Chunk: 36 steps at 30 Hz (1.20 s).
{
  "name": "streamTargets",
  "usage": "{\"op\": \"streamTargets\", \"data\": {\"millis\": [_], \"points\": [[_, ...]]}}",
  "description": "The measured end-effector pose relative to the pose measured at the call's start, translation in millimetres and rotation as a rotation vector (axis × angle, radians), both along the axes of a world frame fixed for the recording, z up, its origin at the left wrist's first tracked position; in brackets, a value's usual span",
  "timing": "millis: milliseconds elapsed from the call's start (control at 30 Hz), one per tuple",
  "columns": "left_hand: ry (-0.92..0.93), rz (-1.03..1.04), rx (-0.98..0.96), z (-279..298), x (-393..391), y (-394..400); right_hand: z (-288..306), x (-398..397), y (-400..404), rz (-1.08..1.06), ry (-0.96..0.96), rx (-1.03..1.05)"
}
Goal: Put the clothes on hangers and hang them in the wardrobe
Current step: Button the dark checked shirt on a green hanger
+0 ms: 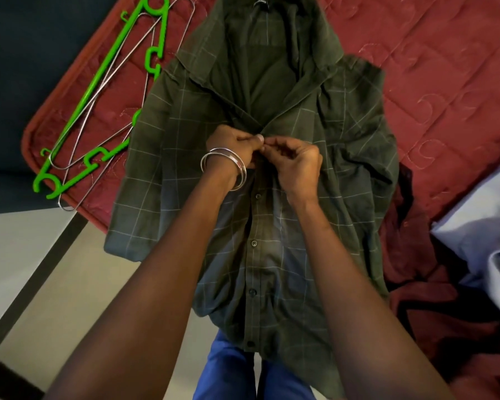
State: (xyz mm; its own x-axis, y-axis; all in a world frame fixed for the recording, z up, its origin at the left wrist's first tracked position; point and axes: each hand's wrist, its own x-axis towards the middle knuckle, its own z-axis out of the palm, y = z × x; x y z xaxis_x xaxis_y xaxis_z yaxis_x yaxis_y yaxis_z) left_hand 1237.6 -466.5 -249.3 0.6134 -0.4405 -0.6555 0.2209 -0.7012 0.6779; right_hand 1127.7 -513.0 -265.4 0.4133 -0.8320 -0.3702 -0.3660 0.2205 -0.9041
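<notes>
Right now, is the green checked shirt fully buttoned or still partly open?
Partly open. The shirt is buttoned below both hands, whose fingers pinch the placket; above them the front gapes to the collar.

Cloth on cloth, with plastic and bare wire off to one side.

The checked shirt (272, 197) is matt woven cloth, dark green with thin pale lines and small dull buttons. Under it the quilt (433, 62) is red stitched fabric, puckered along its seams. Left of the shirt, the green hanger (98, 90) is glossy moulded plastic, and the wire hangers (107, 82) are thin shiny metal. On the wrist over the shirt, the bangles (228, 163) gleam like polished metal. Right of the shirt, a pale garment (479, 226) looks like smooth cloth.
</notes>
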Motion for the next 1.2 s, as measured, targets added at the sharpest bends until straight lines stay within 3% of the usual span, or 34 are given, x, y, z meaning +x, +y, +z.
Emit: {"op": "streamTargets", "data": {"millis": [267, 400, 600, 667, 767, 833, 900, 967, 1100, 1133, 1200], "points": [[-0.195, -0.06, 0.211, 4.4, -12.5, -0.2, 5.6, 0.8, 16.2, -0.012, 0.064, -0.133], [-0.312, -0.172, 0.271, 7.5, -19.9, -2.7, 4.8, 3.0, 24.8, -0.131, 0.088, -0.14], [-0.28, -0.233, 0.234, 6.5, -17.6, 2.0, 5.7, -6.5, 11.6, -0.038, 0.126, -0.141], [-0.423, -0.192, 0.231, 6.9, -12.4, 13.4, 5.8, -18.5, 3.0, -0.048, 0.269, -0.314], [-0.71, -0.055, 0.539, 8.7, 5.5, 41.8, 3.8, -45.4, -11.5, -0.034, 0.79, -0.458], [-0.615, 0.132, 0.712, 10.5, 18.3, 63.0, 5.3, -59.0, -14.4, -0.004, 1.06, -0.409], [-0.456, 0.275, 0.661, 8.1, 26.1, 80.5, 5.4, -67.4, -15.5, 0.056, 1.163, -0.406], [-0.445, 0.319, 0.523, 9.3, 26.9, 91.0, 10.9, -71.1, -22.0, 0.07, 1.094, -0.379], [-0.561, 0.459, 0.453, 25.7, 29.7, 106.0, 38.9, -86.5, -25.9, -0.23, 0.707, -0.451], [-0.54, 0.468, 0.509, 28.3, 29.7, 110.8, 47.7, -91.1, -20.5, -0.227, 0.691, -0.472], [-0.442, 0.397, 0.69, 30.5, 26.7, 122.5, 61.7, -100.7, -7.7, -0.041, 0.862, -0.31]]}}
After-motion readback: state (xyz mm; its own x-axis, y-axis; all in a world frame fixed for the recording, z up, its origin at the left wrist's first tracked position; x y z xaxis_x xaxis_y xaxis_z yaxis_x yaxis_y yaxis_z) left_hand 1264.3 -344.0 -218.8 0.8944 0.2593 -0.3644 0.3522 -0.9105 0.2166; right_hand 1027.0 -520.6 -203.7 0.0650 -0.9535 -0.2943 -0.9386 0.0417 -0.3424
